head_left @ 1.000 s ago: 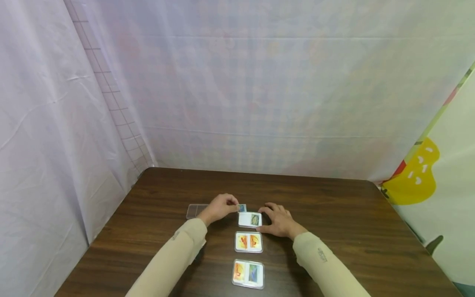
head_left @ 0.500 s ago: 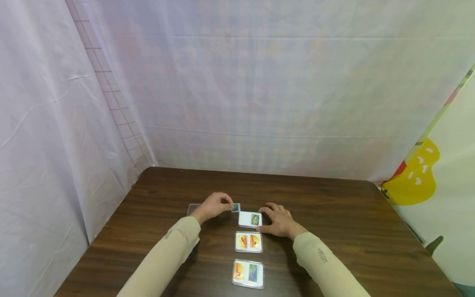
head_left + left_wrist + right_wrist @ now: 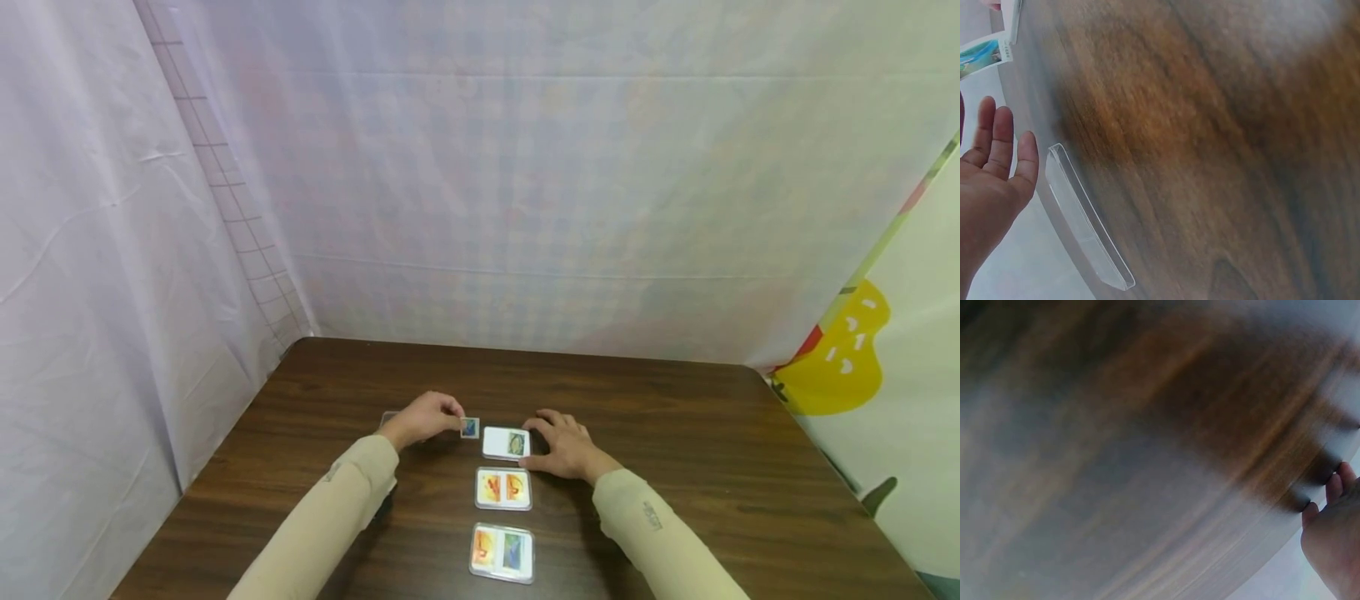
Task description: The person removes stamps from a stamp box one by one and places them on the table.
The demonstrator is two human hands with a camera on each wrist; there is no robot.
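Observation:
A small postage stamp (image 3: 469, 428) with a blue-green picture and white border is pinched at its left edge by my left hand (image 3: 424, 417). In the left wrist view the stamp (image 3: 984, 56) is partly cut off, with the other fingers spread loosely below it. Just right of it lies a white stamp case (image 3: 497, 442) with one greenish stamp in its right half. My right hand (image 3: 564, 448) holds this case at its right side, thumb at the near corner and index finger at the far one. Only part of the right hand (image 3: 1335, 531) shows in the right wrist view.
Nearer to me lie a case with two orange stamps (image 3: 502, 488) and a case with one orange and one blue-green stamp (image 3: 502, 553). A clear plastic cover (image 3: 1088, 222) lies by the left hand, mostly hidden in the head view. White curtains surround the wooden table (image 3: 675, 450).
My left hand has drawn left, away from the white case, carrying the stamp off its far left corner. The right hand and the cases have stayed put.

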